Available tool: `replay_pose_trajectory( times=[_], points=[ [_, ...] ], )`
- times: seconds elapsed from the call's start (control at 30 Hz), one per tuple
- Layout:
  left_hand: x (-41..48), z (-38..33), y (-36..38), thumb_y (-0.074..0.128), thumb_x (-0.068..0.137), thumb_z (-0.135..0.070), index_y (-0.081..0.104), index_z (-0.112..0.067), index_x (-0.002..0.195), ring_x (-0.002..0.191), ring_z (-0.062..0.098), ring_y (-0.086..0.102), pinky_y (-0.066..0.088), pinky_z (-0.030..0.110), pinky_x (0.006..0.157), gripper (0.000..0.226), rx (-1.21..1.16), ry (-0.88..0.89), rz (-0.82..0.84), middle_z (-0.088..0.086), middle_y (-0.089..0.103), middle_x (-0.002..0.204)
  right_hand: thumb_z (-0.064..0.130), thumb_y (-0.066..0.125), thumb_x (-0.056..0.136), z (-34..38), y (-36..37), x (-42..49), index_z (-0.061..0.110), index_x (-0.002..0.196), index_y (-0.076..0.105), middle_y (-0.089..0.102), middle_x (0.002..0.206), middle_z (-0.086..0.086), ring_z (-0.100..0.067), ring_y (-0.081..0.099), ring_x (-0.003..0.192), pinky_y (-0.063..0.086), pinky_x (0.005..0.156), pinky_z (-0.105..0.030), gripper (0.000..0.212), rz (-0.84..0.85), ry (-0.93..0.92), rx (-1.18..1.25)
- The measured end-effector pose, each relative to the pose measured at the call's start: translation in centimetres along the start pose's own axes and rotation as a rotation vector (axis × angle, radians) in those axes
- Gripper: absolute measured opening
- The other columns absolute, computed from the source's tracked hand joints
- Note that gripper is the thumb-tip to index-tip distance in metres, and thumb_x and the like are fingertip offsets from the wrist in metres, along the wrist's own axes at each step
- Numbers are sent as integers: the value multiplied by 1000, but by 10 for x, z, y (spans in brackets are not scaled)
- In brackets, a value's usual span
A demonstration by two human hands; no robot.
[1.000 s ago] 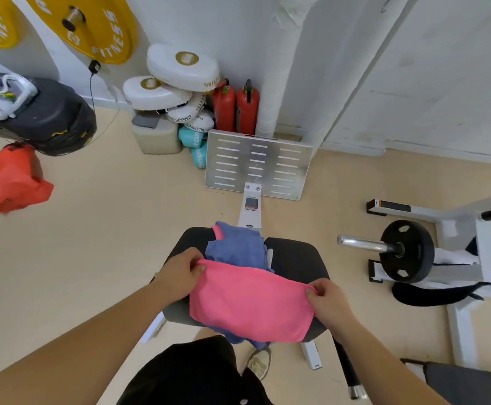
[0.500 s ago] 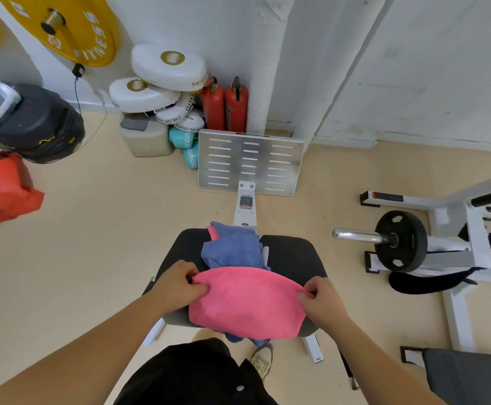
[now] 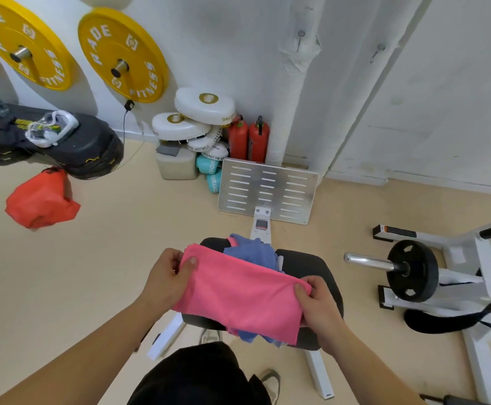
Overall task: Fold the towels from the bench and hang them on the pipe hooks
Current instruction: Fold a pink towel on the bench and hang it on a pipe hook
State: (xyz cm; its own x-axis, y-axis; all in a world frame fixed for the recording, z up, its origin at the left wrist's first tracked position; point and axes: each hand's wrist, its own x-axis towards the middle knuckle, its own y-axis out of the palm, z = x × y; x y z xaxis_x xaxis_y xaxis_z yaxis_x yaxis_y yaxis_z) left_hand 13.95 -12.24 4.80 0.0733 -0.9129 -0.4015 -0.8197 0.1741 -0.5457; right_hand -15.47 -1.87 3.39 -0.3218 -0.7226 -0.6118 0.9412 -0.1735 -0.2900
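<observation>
A gym corner with a beige floor (image 3: 107,258) and white walls (image 3: 443,97) was seen. Yellow weight plates (image 3: 121,57) were mounted at ten o'clock, two fire extinguishers (image 3: 248,140) were stood at twelve, and a wrapped white pipe (image 3: 294,97) bearing a small hook (image 3: 300,33) was seen just past twelve. A plate-loaded rack (image 3: 413,270) was placed at three o'clock.

Directly ahead, a crumpled blue towel (image 3: 253,252) was piled on the black padded tabletop (image 3: 311,264). A pink towel (image 3: 238,290) was held stretched above that pile. Its nine-o'clock end was pinched by the left hand (image 3: 165,277), thumb on top, and its three-o'clock end was pinched likewise by the right hand (image 3: 320,305). Each grip was thus closed tight on cloth, with nothing else held.

The pink towel was judged light, soft and limp, likely to sag wherever it was unsupported. It was therefore best taken at the corners or along a folded edge and kept taut.
</observation>
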Motion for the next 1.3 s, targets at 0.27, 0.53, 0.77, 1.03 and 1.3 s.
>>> replay_pose_trajectory(
  times=[0.27, 0.53, 0.77, 1.03, 1.3],
  points=[
    [47, 19, -57, 65, 94, -35, 65, -5, 91, 75, 21, 54, 42, 31, 66, 30, -105, -200, 12, 6, 63, 85, 28, 60, 101, 43, 101, 36, 24, 106, 59, 69, 103, -4, -23, 69, 97, 63, 87, -51, 8, 127, 96, -84],
    [68, 26, -62, 63, 95, -37, 66, -20, 93, 82, 18, 66, 55, 34, 72, 17, 158, -23, 144, -3, 70, 89, 22, 51, 89, 42, 159, 64, 30, 72, 52, 48, 69, 4, -20, 47, 70, 50, 73, -50, 19, 97, 151, -169],
    [54, 20, 11, 66, 91, -32, 64, -22, 108, 85, 16, 66, 54, 33, 80, 19, 243, 148, 330, -4, 71, 94, 18, 60, 99, 44, 142, 45, 38, 106, 62, 71, 115, -1, -24, 69, 107, 57, 97, -46, 21, 133, 171, 17],
    [50, 31, 77, 51, 100, -30, 60, -17, 95, 78, 19, 62, 46, 29, 67, 16, 445, 189, 389, 2, 65, 86, -1, 43, 103, 33, 128, 52, 36, 105, 63, 72, 107, 11, -9, 66, 111, 50, 105, -34, 42, 340, 165, -62],
    [43, 41, 54, 49, 99, -21, 67, -21, 112, 102, 22, 66, 51, 31, 87, 22, 333, 135, 461, -4, 66, 102, 19, 51, 101, 46, 138, 35, 31, 115, 59, 57, 99, 17, -9, 60, 89, 41, 72, -11, 20, 34, -169, -449]
  ],
)
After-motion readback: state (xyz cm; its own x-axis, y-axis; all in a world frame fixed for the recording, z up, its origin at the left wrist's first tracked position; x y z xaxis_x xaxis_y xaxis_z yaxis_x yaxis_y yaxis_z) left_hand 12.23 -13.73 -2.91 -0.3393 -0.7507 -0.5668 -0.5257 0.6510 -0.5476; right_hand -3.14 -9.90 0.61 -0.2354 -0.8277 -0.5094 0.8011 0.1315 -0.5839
